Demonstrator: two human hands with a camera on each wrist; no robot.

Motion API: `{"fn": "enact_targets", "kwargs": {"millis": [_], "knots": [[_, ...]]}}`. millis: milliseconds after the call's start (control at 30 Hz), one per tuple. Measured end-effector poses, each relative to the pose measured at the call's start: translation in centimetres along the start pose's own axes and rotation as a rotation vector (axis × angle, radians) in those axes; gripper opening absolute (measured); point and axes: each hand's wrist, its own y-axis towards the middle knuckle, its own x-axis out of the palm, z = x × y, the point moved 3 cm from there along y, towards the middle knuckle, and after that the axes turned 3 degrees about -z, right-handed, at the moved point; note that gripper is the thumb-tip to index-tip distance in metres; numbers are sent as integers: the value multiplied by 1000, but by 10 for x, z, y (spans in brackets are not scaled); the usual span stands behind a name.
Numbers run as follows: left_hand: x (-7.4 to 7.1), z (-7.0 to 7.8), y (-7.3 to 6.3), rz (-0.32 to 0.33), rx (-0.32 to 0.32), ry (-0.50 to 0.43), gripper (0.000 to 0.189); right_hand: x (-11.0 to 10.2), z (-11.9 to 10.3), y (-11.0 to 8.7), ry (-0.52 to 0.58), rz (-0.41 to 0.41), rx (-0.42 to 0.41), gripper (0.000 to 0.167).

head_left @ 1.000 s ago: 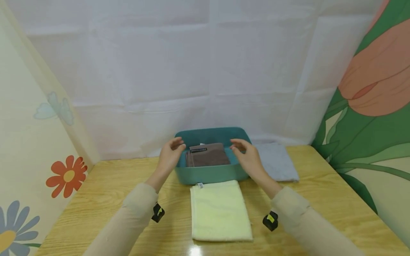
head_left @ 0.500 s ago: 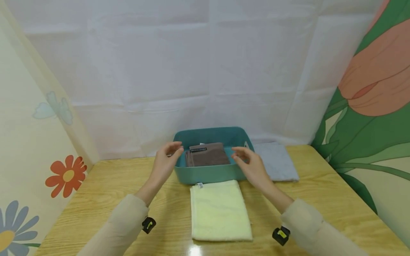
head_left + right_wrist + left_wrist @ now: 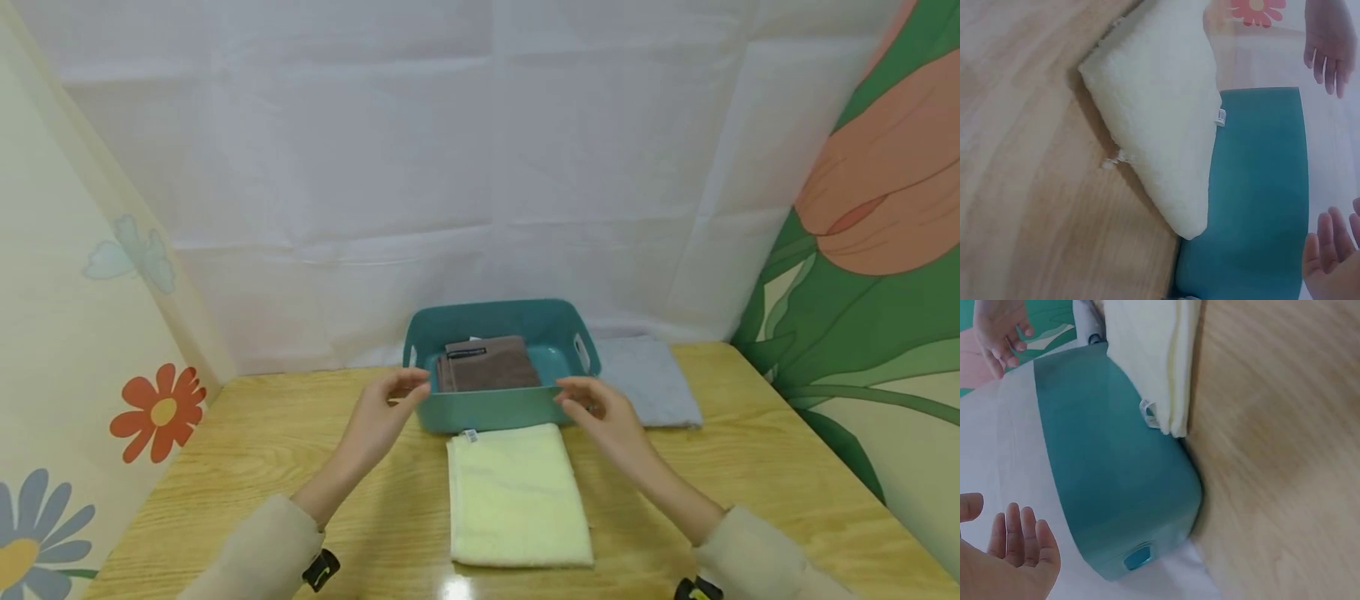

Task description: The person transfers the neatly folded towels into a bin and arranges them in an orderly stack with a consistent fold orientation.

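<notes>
Both hands hover with nothing in them near the front corners of a teal bin [image 3: 491, 410]. My left hand [image 3: 385, 410] is at the front left corner, fingers loosely bent. At the front right corner, my right hand [image 3: 609, 414] has its fingers bent the same way. Inside the bin lies a folded brown towel [image 3: 495, 367] with a dark label, toward the left. A folded pale yellow towel [image 3: 517, 496] lies flat on the table just in front of the bin; its white tag shows in the right wrist view. In the left wrist view the bin's side handle hole [image 3: 1137, 556] shows.
A folded grey-blue towel [image 3: 651, 381] lies on the wooden table [image 3: 292, 433] to the right of the bin. Behind the table hangs a white cloth [image 3: 360, 167]. Painted walls with flowers [image 3: 161, 412] stand at left and right.
Both hands have drawn back from the bin's sides toward the person and slightly apart, uncovering its side handle holes. The bin and towels stay in place.
</notes>
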Motion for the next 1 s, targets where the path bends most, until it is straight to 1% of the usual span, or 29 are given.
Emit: {"fn": "enact_targets", "kwargs": {"millis": [267,367,533,600,800,1000], "knots": [[10,-19,-25,-29,-55,-7,25,-2,6,-18,21,13,-9,23],[14,-24,-33,-45,-78,-7,24,-2,10,-24,4,4,33,23],[22,-33,-42,-113,-118,-35,26,-2,17,-33,-36,-6,122,23],[26,-36,-46,-129,-122,-51,28,-1,19,-37,-33,-2,138,22],[40,-44,-54,-153,-92,-111,31,8,27,-50,3,1,137,20],[49,-54,-59,-165,-87,-135,30,12,34,-62,17,-11,209,21]]}}
